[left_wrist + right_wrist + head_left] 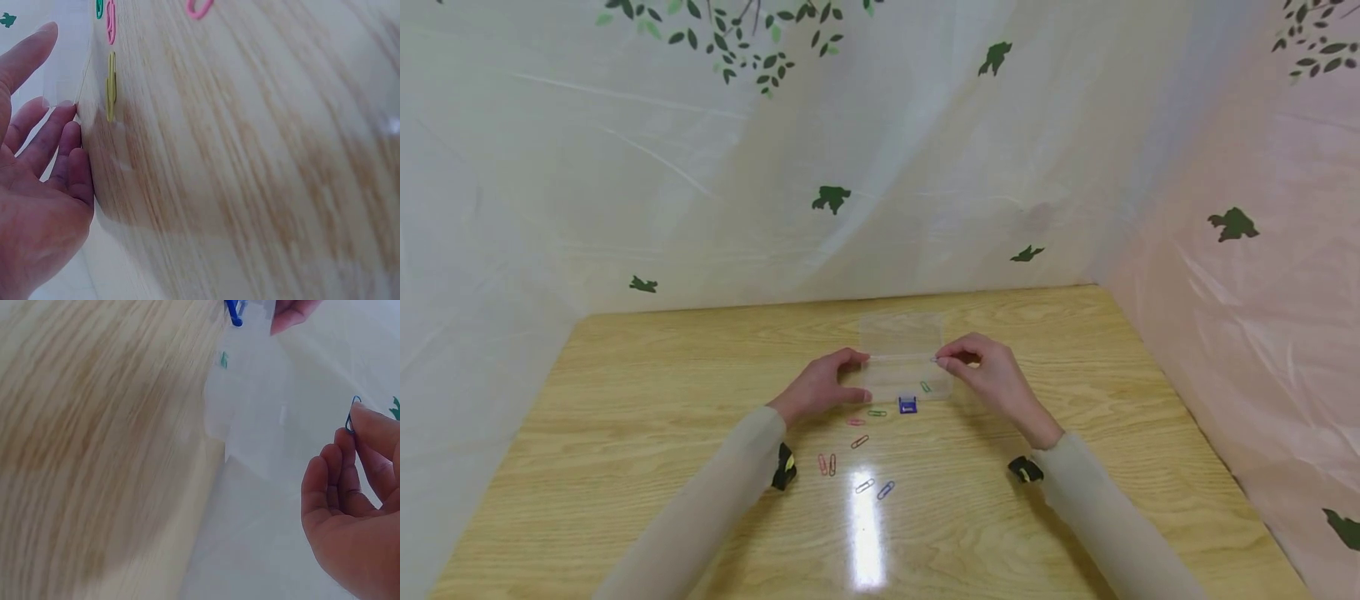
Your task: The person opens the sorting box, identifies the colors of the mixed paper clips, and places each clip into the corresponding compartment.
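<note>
With the left hand [822,385] spread wide, touching the left edge of the open, clear plastic box [887,379] near the wooden worktop's [662,375] far edge; best to brace lightly. Avoid nudging the loose coloured wire paper clips [860,442] in front. Pinching a thin blue wire paper clip [350,414] in the right hand [992,379] by the box's right edge; best lowered near the box's floor before loosening.

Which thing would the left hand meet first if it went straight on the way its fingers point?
The clear plastic box: the left hand's thumb and fingertips appear to be right at its left end, though exact contact is hard to judge.
</note>
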`<state>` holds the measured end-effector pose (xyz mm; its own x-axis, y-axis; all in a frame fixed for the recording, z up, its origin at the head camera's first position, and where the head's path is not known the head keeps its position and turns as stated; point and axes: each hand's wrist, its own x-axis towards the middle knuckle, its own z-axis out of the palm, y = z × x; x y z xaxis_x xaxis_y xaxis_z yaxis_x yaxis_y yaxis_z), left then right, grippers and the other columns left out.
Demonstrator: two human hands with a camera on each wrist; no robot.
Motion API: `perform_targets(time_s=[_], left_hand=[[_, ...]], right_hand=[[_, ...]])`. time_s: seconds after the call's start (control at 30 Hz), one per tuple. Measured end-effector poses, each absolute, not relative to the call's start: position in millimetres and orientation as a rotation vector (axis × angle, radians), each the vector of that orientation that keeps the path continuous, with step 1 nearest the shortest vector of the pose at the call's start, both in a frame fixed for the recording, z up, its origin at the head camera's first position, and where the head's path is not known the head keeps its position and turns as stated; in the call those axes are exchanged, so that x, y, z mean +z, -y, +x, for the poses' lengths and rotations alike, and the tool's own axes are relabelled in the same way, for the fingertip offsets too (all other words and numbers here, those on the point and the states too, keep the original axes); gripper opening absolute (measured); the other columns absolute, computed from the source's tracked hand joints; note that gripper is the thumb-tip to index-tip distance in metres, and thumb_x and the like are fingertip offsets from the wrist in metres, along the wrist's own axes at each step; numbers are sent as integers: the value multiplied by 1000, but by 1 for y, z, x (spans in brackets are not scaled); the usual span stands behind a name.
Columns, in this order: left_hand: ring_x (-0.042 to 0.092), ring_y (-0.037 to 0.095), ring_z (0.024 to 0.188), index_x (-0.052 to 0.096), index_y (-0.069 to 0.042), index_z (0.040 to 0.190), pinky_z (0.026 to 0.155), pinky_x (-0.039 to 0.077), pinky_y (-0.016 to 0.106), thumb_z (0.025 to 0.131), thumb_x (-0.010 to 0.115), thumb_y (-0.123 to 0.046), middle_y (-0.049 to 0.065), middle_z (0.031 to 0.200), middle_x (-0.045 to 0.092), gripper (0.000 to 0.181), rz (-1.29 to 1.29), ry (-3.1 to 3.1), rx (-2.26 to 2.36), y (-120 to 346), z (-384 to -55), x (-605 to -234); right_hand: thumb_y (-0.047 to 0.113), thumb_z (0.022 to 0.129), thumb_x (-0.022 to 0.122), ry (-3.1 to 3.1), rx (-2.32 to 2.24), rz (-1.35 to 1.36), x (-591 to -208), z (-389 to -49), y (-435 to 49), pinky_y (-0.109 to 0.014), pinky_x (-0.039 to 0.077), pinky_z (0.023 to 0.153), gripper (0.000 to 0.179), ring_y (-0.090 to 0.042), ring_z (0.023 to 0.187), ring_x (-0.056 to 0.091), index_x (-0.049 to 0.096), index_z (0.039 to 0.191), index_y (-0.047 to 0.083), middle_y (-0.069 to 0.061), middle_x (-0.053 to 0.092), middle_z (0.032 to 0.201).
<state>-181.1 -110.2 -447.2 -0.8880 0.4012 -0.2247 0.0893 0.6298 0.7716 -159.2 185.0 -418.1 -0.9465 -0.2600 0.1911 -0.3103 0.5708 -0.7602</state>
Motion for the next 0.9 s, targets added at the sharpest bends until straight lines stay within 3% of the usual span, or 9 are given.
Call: perform_targets(time_s=[0.9], left_hand=[[49,28,141,55,-14,148,120,35,45,90,83,-26,7,149,56,65,374,-2476,1148,109,-180,-448]], right_hand=[[12,97,73,2870,1234,489,-430,-181,-190,-37,57,81,10,-22,93,67,77,105,6,-8,73,104]])
